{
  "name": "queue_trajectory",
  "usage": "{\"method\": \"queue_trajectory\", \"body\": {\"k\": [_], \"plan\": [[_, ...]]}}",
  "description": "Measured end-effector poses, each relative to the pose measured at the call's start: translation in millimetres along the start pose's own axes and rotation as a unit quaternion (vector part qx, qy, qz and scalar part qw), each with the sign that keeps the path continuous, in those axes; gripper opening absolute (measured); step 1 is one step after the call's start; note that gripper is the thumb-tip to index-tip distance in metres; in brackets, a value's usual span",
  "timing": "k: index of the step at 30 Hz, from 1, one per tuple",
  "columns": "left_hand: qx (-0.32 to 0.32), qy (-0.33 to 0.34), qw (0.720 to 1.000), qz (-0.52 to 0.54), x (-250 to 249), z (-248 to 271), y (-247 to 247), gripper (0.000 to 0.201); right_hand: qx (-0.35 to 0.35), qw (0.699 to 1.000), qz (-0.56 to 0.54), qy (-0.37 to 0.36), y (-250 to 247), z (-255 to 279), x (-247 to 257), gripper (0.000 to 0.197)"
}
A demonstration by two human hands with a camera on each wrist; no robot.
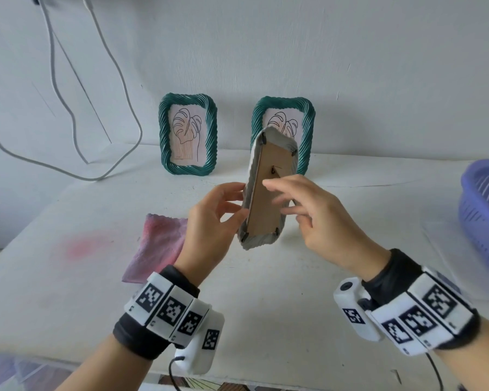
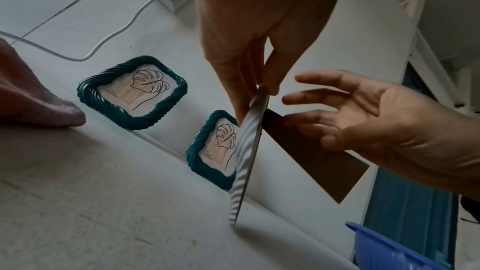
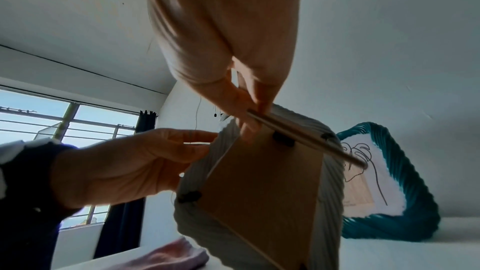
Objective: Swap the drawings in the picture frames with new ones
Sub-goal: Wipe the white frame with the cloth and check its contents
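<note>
Nearest the camera, above the white table point(image 1: 280, 306), both hands met around a pale ribbed picture frame point(image 1: 256, 241) held upright with its brown cardboard back point(image 1: 263, 198) turned toward the person. The left hand point(image 1: 209, 224) gripped the frame's left edge, thumb on the back and fingers curled round the front; the left wrist view showed the edge pinched between thumb and fingers. The right hand point(image 1: 316, 218) was at the back of the frame, and the right wrist view showed its thumb and fingertips point(image 3: 249, 118) pinched on the thin brown stand flap point(image 3: 306, 141), which stood out from the backing. The remaining right fingers were spread loosely. Small black tabs point(image 1: 276, 230) sat at the corners of the backing.

Left of the hands, a pink cloth point(image 1: 156, 244) lay flat on the table, beside a faint pink stain point(image 1: 85, 246). At the right edge sat a purple basket point(image 1: 483, 218).

Farther back, two green twisted frames stood against the wall point(image 1: 350, 66), each with a leaf drawing: the left green frame point(image 1: 188, 134) in full view, the right green frame point(image 1: 308, 128) partly hidden behind the held one. White cables point(image 1: 76, 122) hung down the wall at the left and looped onto the table.
</note>
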State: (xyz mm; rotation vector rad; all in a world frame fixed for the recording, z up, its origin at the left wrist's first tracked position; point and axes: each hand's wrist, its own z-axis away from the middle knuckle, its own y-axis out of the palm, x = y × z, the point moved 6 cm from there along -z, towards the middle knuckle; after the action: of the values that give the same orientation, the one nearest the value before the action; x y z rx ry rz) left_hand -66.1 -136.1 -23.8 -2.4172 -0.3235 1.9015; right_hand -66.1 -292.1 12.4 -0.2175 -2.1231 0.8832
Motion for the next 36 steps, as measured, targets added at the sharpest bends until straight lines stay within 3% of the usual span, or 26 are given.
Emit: {"method": "queue_trajectory", "body": {"k": [13, 20, 27, 31, 36], "plan": [[0.013, 0.010, 1.000, -0.013, -17, 11, 35, 0.044, -0.048, 0.991, 0.102, 0.077, -12, 0, -7, 0.053], [0.043, 0.035, 0.997, -0.056, -23, 17, 62, 0.056, -0.043, 0.984, 0.054, 0.166, -14, 6, -17, 0.052], [0.077, 0.041, 0.995, -0.048, -21, 22, 70, 0.058, -0.054, 0.977, -0.002, 0.208, -12, 15, -23, 0.049], [0.105, 0.032, 0.992, -0.059, -9, 21, 62, 0.069, -0.083, 0.971, 0.001, 0.223, -16, 21, -31, 0.049], [0.089, 0.013, 0.993, -0.078, -1, 4, 39, 0.066, -0.094, 0.968, -0.044, 0.229, -24, 25, -37, 0.053]]}}
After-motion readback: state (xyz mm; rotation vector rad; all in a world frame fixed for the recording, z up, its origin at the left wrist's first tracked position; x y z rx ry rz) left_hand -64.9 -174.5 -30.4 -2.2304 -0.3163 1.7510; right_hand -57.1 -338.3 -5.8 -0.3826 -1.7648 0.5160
